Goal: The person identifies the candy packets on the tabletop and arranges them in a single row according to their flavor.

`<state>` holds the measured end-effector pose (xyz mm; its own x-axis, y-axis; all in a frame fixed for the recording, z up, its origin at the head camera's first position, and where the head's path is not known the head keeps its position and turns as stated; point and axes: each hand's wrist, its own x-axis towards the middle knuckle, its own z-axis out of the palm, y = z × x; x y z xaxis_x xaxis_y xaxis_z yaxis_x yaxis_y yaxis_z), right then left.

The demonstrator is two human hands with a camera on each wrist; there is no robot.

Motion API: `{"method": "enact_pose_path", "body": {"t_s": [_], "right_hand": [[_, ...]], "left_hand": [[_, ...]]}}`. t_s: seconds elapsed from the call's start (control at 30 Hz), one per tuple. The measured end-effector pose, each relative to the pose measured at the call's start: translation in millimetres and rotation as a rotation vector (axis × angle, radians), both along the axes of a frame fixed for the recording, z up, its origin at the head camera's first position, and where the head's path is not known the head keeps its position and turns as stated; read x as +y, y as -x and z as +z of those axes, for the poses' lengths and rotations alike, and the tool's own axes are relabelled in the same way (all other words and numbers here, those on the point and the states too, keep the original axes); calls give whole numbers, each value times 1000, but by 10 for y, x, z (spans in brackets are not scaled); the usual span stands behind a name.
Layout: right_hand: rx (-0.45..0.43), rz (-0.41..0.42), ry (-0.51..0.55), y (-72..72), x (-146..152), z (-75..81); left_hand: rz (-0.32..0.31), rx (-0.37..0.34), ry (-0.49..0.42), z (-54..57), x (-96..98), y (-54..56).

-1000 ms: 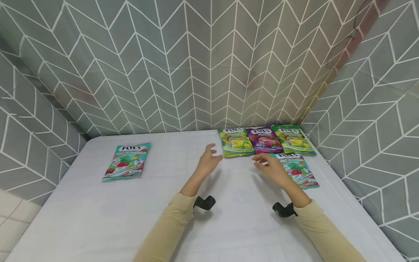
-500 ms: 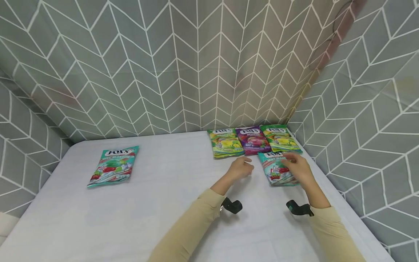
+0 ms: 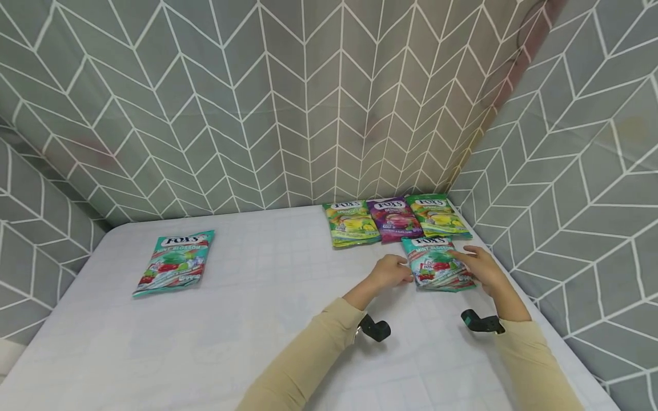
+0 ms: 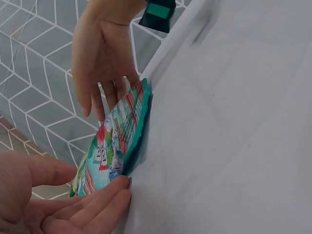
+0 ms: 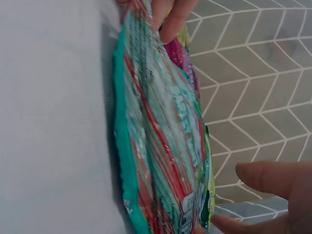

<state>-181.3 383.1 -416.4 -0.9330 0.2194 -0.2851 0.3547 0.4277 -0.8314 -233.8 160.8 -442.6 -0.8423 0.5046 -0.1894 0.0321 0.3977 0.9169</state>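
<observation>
A teal FOX'S Mint Blossom candy bag (image 3: 437, 269) lies face up at the right of the white table, with a hand at either side. My left hand (image 3: 389, 273) is at its left edge; in the left wrist view its fingers (image 4: 100, 207) lie extended along the bag's end, the thumb held apart. On the opposite side, my right hand (image 3: 485, 271) has its fingertips at the bag's right edge. The right wrist view has the right thumb (image 5: 268, 176) spread away from the fingers, beside the bag's crinkled striped surface (image 5: 156, 131).
Behind this bag stands a row of FOX'S bags: yellow-green (image 3: 352, 225), purple (image 3: 394, 221) and green-yellow (image 3: 438, 217). Another teal Mint Blossom bag (image 3: 175, 264) lies far left. Patterned grey curtains (image 3: 319, 114) border the table (image 3: 231, 342) at the back and sides.
My left hand has moved right to the teal bag's left edge. My right hand has moved from its upper left corner across to its right edge. The head view has turned slightly right.
</observation>
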Motion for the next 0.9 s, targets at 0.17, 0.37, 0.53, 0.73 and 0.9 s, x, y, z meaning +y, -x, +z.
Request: {"method": "enact_pose_path", "body": {"t_s": [0.17,0.37,0.53,0.73,0.9], "right_hand": [[-36,76,81,-35,54,12],[-41,115,138,-105,63,-32],[-54,156,190,-165,21,-70],[-76,186,248,-207,-55,-75],[-82,246,361,-224,-136,-82]], "left_hand": [[30,-53,-84,-12,-34,2],[62,-84,-77,-29,-80,-9],[16,-59,-10,-32,-116,-29],[-16,14,42,-7,-163,-75],[18,35,27,-23,-226,-84]]}}
